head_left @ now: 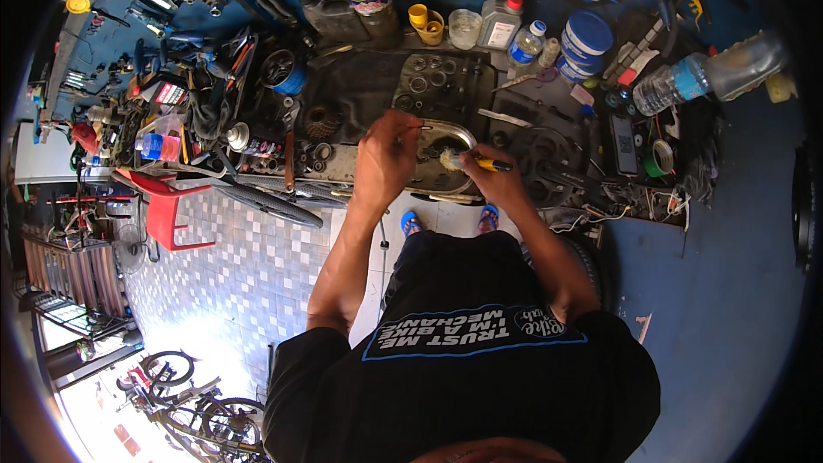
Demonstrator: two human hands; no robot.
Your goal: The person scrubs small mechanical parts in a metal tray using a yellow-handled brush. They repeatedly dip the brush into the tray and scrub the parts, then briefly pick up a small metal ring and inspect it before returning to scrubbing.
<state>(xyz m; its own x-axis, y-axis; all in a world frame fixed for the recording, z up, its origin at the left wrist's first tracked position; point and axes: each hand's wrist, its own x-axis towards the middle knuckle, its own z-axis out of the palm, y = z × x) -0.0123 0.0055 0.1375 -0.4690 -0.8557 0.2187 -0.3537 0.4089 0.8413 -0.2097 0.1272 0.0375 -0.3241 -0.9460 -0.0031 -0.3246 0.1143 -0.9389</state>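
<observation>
My left hand is over the left side of a shallow metal tray. Its fingers are pinched together, and a small thin piece by the fingertips is too small to name. From the right, my right hand grips a brush with a yellow and black handle. The brush's pale bristles point left, over the tray's dark, wet-looking inside, a short way from my left fingers. Beyond the tray, several metal rings lie on a dirty board. A cassette of sprockets rests left of my left hand.
Along the back of the bench stand a grey bottle with a red cap, a water bottle and blue-white tubs. A spray can lies at left, a phone at right. A red chair is below the bench's left end.
</observation>
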